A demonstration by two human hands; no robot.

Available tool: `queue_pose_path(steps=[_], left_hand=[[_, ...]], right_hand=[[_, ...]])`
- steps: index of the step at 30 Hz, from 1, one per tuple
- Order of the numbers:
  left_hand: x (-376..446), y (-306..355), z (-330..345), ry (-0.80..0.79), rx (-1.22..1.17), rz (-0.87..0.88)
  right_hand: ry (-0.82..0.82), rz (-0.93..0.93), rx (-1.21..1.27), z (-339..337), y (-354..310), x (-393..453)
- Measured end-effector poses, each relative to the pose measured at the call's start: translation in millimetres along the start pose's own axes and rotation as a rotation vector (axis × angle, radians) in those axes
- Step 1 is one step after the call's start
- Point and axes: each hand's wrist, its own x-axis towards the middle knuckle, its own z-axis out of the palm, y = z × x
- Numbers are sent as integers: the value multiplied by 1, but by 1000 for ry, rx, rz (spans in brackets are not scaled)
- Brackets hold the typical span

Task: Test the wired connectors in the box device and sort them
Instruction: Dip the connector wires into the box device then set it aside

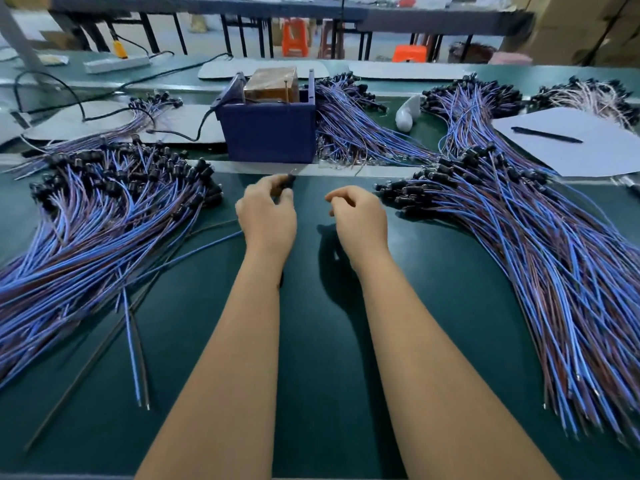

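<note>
A dark blue box device (268, 131) with a brown block on top stands at the middle back of the green table. My left hand (266, 216) pinches a small black connector (288, 181) just in front of the box; its blue and brown wires trail left and down under my wrist. My right hand (360, 220) hovers beside it with fingers loosely curled and nothing visible in them. A big pile of wired connectors (93, 220) lies to the left, and another pile (519, 230) to the right.
More wire bundles (349, 123) lie right of the box and at the back right (474, 105). A white sheet (568, 150) with a black pen (545, 134) sits at the right. A black power cable (79, 109) runs behind the left pile. A few loose wires (135, 341) lie near my left forearm.
</note>
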Motion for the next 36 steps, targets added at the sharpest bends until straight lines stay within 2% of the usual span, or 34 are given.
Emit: queue_pose_path(steps=[2, 4, 7, 10, 15, 18, 21, 23, 25, 27, 29, 30, 32, 36], left_hand=[[-7, 13, 5, -40, -378, 68], [-12, 26, 8, -145, -665, 81], [-17, 42, 11, -365, -922, 10], [-18, 46, 12, -547, -963, -23], [-15, 19, -8, -865, -1073, 9], [-14, 4, -21, -1019, -944, 34], [-15, 0, -27, -1239, -795, 100], [-17, 2, -27, -1304, -757, 120], [-17, 8, -27, -1178, -779, 5], [-11, 10, -24, -846, -777, -204], [-5, 6, -20, -509, -737, -299], [-2, 3, -19, -406, -750, -320], [0, 0, -16, -312, -784, -323], [-1, 1, -14, -253, -776, -284]], right_hand=[[-16, 11, 121, -3, -2, 0], [-78, 30, 294, -6, -4, -2], [-190, 143, 568, -6, -10, -3], [-224, 279, 718, -5, -14, 1], [-209, 218, 860, -11, -7, 3], [-167, 209, 789, -12, -7, 2], [-125, 200, 734, -10, -5, 3], [-124, 190, 736, -12, -4, 3], [-149, 180, 744, -13, -3, 3], [-176, 169, 753, -12, -3, 4], [-194, 150, 734, -11, -5, 3], [-204, 134, 712, -10, -5, 2], [-228, 96, 626, -7, -6, 0], [-277, 29, 408, 1, -10, -8]])
